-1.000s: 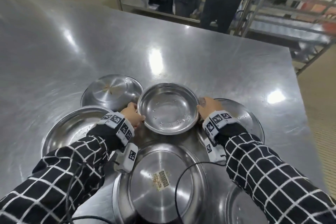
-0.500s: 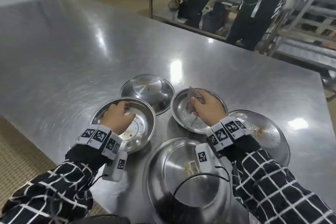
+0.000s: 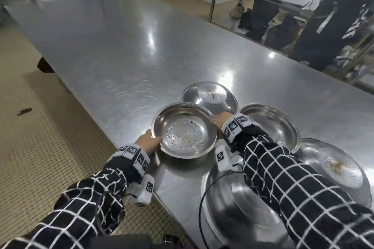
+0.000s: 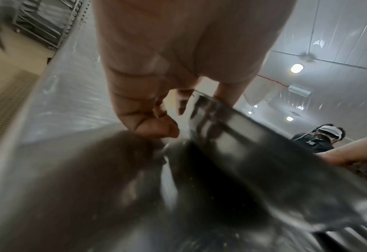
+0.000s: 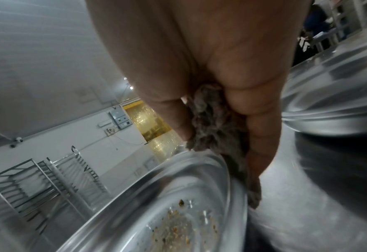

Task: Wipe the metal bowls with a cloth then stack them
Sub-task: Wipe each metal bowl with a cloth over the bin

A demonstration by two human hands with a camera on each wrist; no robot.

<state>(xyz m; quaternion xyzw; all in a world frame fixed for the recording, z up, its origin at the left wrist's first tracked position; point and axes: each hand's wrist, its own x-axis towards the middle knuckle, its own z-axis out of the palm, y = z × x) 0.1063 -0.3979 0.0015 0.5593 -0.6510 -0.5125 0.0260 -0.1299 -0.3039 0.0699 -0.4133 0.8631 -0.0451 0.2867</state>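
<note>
Both hands hold a soiled metal bowl [image 3: 185,132] at frame centre.
Left hand [image 3: 148,142] grips its rim; right hand [image 3: 221,120] clutches a cloth [image 5: 216,126] against the opposite rim, above the counter [image 3: 125,50].

**Both hands at the rim of one bowl**

The left hand [image 3: 148,142] reached forward at the near-left rim of the dirty bowl [image 3: 184,130], thumb over the edge and fingers [image 4: 154,126] curled beneath it. The right hand [image 3: 221,119] met the far-right rim, its fingers [image 5: 262,145] bent around a bunched grey cloth [image 5: 216,127] pressed against the metal. Both forearms, in black checked sleeves, angled inward, each wrist wearing a marker band
</note>
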